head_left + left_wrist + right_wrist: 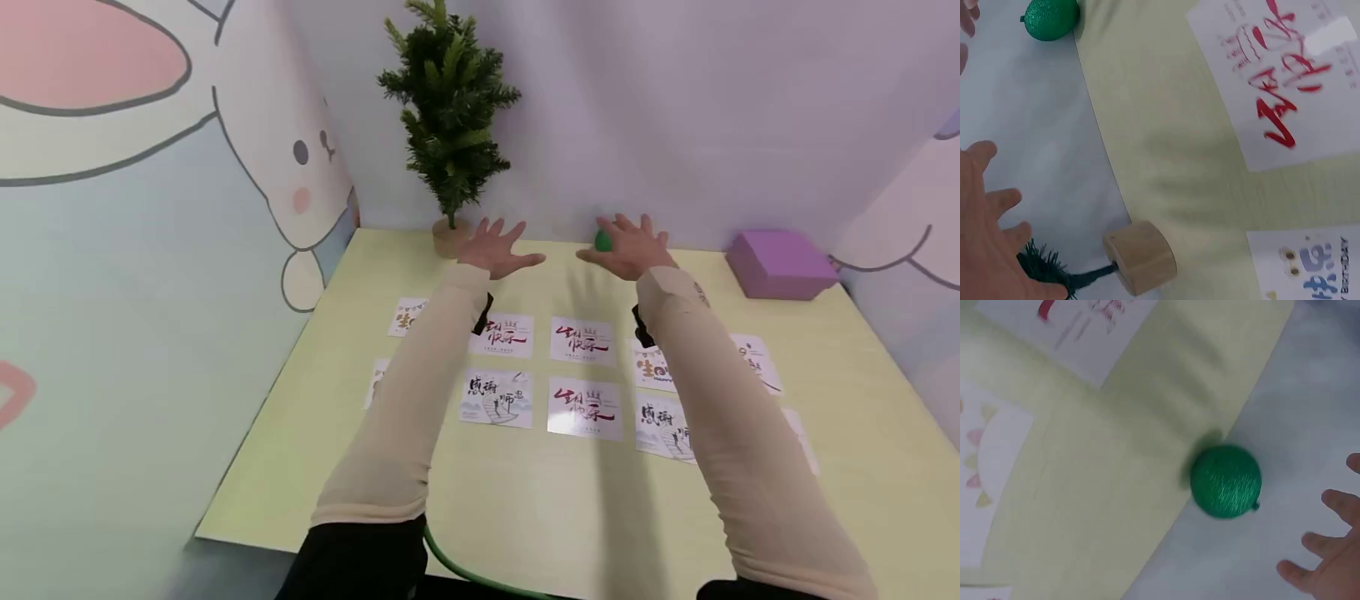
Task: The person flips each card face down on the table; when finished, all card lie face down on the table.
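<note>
The ball [1225,481] sits at the back edge of the desk [525,500] against the wall, just under the right hand [628,247], both hands' fingers spread, so a bump could roll it away.

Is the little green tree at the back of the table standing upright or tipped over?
Upright. In the head view the small tree rises straight from its wooden base, which sits flat on the table beside the open left hand.

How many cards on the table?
10. Back row: five cards; front row: five. Sleeves overlap several and may hide more.
</note>
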Available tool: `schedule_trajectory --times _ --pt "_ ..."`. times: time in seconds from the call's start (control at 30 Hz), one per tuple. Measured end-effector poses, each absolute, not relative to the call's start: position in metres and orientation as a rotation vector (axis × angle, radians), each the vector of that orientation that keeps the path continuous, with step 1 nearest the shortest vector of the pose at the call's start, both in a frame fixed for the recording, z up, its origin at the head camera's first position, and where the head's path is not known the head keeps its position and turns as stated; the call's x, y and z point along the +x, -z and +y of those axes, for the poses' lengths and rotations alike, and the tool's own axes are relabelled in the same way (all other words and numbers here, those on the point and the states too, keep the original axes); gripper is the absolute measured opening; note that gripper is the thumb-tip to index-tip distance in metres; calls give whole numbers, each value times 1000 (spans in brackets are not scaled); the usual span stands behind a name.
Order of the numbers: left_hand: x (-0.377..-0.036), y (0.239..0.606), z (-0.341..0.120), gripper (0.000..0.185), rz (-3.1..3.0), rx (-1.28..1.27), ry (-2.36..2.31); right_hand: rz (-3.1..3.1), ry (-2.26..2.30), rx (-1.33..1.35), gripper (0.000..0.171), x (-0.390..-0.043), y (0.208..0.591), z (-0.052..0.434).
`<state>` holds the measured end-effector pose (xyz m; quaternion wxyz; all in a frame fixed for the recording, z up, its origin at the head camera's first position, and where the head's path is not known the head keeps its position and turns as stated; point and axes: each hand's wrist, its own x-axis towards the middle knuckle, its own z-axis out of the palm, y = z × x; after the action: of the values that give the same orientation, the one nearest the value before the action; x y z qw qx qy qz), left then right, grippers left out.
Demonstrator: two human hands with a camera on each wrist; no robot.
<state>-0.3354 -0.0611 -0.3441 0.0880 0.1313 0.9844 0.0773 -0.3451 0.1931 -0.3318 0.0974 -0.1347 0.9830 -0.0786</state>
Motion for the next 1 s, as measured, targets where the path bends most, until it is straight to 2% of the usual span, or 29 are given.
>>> schedule_trajectory --times 0.13,0.23,0.33,0.43,0.57,0.9,1.0 --pt "-323 349 -111 78 2820 516 -186 2831 272 -693 74 -348 350 144" --pt "-305 366 -159 83 2754 476 -268 2735 344 -907 64 -340 373 99" --pt "-286 393 -199 96 2718 400 -363 2685 339 -991 66 -325 395 62" --pt "-273 420 -222 105 2705 350 -440 2672 268 -997 78 -308 411 37" --pt "-263 437 -223 109 2715 371 -540 2695 160 -969 89 -293 425 20" --pt "-262 432 -189 103 2756 498 -432 2703 214 -899 97 -280 432 23" --pt "-261 431 -186 100 2771 505 -403 2689 229 -891 94 -278 433 22"
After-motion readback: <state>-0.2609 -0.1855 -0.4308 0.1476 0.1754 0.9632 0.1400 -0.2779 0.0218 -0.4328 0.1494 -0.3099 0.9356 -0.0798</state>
